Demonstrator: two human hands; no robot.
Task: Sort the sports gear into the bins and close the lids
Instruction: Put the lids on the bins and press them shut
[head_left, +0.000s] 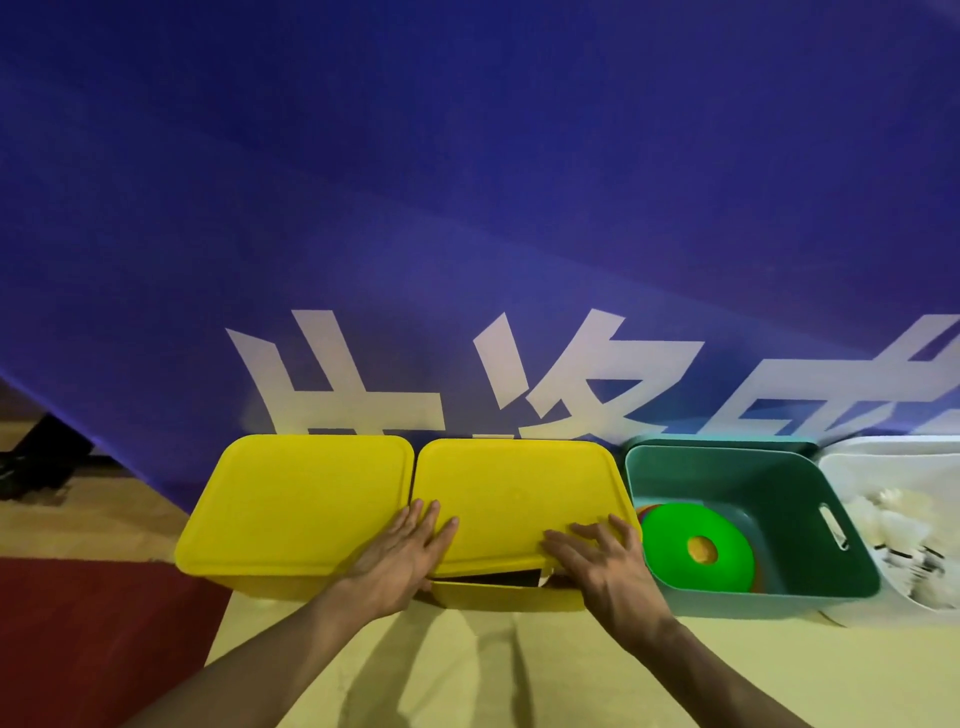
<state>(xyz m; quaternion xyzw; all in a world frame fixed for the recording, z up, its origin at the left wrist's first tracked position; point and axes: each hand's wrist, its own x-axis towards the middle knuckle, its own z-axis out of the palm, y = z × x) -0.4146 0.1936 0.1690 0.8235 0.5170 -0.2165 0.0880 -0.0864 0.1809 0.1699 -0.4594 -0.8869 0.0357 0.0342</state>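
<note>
The second yellow lid (514, 493) lies on its yellow bin (498, 597) on the floor against the blue banner (467, 208), its near edge lifted off the rim. Left hand (402, 556) and right hand (597, 564) press flat on it, fingers spread, clasping nothing. It looks light, stiff and slick; probably best pressed at the near corners.

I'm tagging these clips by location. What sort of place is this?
Probably a sports hall: pale wooden floor with a red area, a big blue banner behind, and storage bins holding flat training discs and, apparently, white shuttlecocks.
</note>
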